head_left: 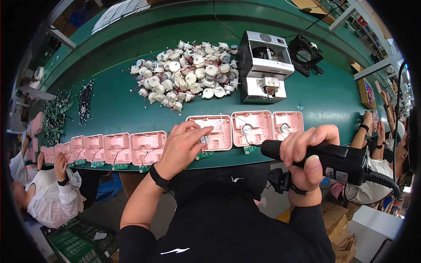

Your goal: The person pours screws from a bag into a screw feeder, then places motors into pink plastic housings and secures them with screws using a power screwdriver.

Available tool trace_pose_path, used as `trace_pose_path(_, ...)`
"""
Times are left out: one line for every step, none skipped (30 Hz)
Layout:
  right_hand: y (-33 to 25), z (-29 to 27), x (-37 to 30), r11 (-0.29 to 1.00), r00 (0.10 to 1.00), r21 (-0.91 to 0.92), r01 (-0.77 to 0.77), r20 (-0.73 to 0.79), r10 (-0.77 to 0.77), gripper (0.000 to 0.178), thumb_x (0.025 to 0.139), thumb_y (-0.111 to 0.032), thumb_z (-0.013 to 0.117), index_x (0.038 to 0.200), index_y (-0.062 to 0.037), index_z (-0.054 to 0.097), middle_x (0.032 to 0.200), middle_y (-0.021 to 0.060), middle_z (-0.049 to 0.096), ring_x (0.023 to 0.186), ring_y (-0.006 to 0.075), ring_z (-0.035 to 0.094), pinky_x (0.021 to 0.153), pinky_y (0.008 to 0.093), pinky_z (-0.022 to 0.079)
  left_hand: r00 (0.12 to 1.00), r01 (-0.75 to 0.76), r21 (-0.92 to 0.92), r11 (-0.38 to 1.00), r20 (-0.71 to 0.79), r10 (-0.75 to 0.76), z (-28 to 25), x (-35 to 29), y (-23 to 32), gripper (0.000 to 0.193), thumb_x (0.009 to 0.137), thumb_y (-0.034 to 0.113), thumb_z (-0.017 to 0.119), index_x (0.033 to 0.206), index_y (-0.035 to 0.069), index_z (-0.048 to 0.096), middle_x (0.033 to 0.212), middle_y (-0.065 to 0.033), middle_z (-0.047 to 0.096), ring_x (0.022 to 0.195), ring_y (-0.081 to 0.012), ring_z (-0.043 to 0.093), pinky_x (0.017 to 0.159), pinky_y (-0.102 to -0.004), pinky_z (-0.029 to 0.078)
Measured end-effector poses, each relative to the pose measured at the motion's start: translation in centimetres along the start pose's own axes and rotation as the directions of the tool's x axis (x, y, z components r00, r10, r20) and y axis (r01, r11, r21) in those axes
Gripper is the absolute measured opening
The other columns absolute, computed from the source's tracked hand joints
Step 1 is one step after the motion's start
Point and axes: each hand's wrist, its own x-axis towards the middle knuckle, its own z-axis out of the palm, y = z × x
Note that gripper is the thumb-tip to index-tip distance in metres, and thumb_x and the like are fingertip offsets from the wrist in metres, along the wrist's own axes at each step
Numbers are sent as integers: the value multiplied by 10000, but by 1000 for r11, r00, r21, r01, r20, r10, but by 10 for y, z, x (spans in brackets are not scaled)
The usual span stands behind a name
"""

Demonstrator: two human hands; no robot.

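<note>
My left hand (182, 143) reaches over a pink plastic housing (223, 136) in the row along the table's near edge. Its thumb and forefinger close around a small round motor (205, 139) sitting in that housing. A green circuit board (204, 155) pokes out below. Gripped in my right hand (309, 151) is a black electric screwdriver (335, 161), its nose pointing left and its cord trailing off to the right. Below that nose is a neighbouring pink housing (262, 124) with a round motor (246, 129) fitted; the tip is hard to make out.
A heap of white motors (190, 78) with red wires lies mid-table. Right of it stand a silver-black machine (266, 68) and a black fan (303, 55). More pink housings (148, 148) stretch left, toward dark cable bundles (57, 111). Co-workers sit at both sides.
</note>
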Motion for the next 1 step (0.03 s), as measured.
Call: trace_pose_path(0,2,0,1000,1000,-2,-7,1,7,418,871,-307,707,1044,-94,391,725,31,498,526,146,508,529,307,462,998,55,7,998,38,-55,0,1,0,462,820,64,714,1269,126,623,1063,-67,705,1077,-243,599,948,-374,446)
